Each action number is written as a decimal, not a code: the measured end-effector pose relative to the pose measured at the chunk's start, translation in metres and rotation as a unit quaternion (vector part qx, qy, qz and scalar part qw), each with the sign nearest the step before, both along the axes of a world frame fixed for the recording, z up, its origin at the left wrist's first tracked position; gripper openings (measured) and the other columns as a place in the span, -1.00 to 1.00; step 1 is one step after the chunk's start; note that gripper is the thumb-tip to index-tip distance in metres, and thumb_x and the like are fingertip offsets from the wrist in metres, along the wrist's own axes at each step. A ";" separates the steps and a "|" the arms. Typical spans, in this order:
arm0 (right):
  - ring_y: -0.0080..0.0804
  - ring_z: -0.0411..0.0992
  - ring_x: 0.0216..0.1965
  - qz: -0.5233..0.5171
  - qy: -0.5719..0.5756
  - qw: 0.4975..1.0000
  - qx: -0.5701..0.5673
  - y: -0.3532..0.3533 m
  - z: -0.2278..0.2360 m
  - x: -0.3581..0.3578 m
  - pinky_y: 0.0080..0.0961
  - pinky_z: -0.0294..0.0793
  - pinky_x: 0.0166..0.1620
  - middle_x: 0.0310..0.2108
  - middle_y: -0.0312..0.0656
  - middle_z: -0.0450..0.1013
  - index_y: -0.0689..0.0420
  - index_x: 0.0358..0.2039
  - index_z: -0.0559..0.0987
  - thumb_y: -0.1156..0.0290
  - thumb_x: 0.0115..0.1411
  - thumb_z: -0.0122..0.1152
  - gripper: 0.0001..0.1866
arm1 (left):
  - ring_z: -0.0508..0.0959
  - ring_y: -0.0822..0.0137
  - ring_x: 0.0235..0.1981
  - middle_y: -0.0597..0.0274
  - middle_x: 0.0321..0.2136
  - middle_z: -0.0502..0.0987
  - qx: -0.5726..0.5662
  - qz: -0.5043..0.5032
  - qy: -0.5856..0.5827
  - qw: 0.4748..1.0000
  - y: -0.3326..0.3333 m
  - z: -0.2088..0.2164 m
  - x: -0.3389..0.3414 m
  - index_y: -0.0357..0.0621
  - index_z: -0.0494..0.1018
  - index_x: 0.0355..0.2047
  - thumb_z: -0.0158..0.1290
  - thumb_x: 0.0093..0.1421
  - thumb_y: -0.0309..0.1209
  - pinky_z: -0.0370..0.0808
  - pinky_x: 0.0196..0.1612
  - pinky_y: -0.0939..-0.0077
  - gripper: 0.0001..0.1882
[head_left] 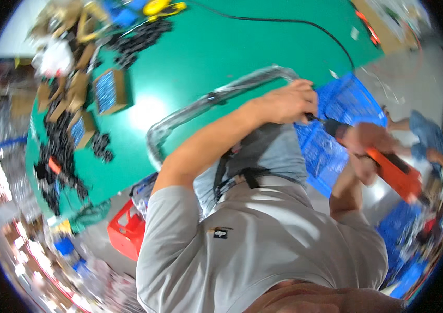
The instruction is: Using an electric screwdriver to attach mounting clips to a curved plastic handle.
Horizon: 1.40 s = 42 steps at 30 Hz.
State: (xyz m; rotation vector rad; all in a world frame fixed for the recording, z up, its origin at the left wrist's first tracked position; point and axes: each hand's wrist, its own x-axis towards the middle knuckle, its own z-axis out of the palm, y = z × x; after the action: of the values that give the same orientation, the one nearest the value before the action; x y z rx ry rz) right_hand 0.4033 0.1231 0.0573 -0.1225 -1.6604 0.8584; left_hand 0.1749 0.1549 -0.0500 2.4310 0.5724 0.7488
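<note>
Nearest the camera, the person's grey shirt (263,245) fills the lower frame, with both bare forearms rising from it. The right hand (368,140) is wrapped tight around the grip of one orange power screwdriver (388,166). The tool's long axis runs from lower right to upper left, with its black nose and bit aimed up-left at the other hand. That arm is bent sharply at the elbow, the forearm climbing from the shirt to the tool.

The left hand (290,100) is closed in a fist over the end of one long bent tube (205,101) wrapped in clear film, knuckles up, with the bit tip touching or just beside it. The left arm reaches out nearly straight from the shoulder. The tube runs left from the fist, then curves down toward the table edge.

Under the hands lies a blue crate (336,125); one red crate (127,229) sits lower left on the floor. Beyond, the green table (200,52) carries several open cardboard boxes, two of them (111,92) filled with blue parts, piles of small black parts, and one black cable (284,22) running across the far side.
</note>
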 end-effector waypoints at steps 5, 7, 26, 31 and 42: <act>-0.51 0.17 -0.64 -0.080 0.185 0.974 -0.104 -0.019 0.021 0.013 -0.50 0.14 -0.52 -0.51 -0.30 0.24 0.04 0.03 0.44 0.15 0.18 0.31 -0.54 | 0.45 0.09 0.12 0.26 -0.01 0.53 0.090 0.190 -0.057 0.976 -0.036 0.042 -0.039 0.08 0.60 -0.06 0.34 0.04 -0.21 0.28 0.29 -0.05 -0.58; -0.50 0.20 -0.59 -0.044 0.195 0.973 -0.116 -0.017 0.023 0.013 -0.51 0.16 -0.46 -0.50 -0.29 0.24 0.07 0.03 0.44 0.20 0.18 0.29 -0.55 | 0.48 0.06 0.07 0.25 -0.03 0.56 0.092 0.335 -0.064 0.936 -0.055 0.060 -0.083 0.12 0.61 -0.04 0.36 0.07 -0.18 0.37 0.15 0.02 -0.58; -0.45 0.34 -0.53 0.122 0.131 0.973 -0.144 -0.025 0.028 -0.064 -0.40 0.38 -0.38 -0.40 -0.19 0.35 0.12 0.12 0.36 0.30 0.28 0.26 -0.55 | 0.68 -0.04 -0.19 0.04 -0.29 0.69 -0.162 0.733 0.282 0.597 -0.139 0.083 -0.397 0.09 0.71 -0.30 0.22 0.04 -0.22 0.63 -0.09 0.11 -0.78; -0.46 0.33 -0.53 0.139 0.138 0.970 -0.146 -0.026 0.034 -0.069 -0.42 0.34 -0.39 -0.41 -0.18 0.34 0.14 0.15 0.36 0.31 0.28 0.27 -0.51 | 0.68 -0.07 -0.19 -0.02 -0.27 0.69 -0.130 0.755 0.268 0.584 -0.139 0.083 -0.393 0.06 0.72 -0.29 0.17 0.08 -0.22 0.63 -0.07 0.07 -0.77; -0.48 0.30 -0.46 0.154 0.171 0.954 -0.191 -0.027 0.029 -0.062 -0.45 0.29 -0.31 -0.41 -0.22 0.28 0.15 0.06 0.37 0.32 0.26 0.23 -0.59 | 0.68 0.01 -0.39 -0.05 -0.45 0.67 0.025 0.797 -0.020 0.603 -0.152 0.079 -0.362 -0.20 0.66 -0.42 0.31 -0.03 -0.31 0.61 -0.23 0.23 -0.77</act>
State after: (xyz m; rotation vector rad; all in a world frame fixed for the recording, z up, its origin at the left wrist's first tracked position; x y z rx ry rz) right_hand 0.3410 0.0959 0.0862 0.0225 -1.1899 1.3548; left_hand -0.1866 0.0027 0.0289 1.2392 2.7575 1.3262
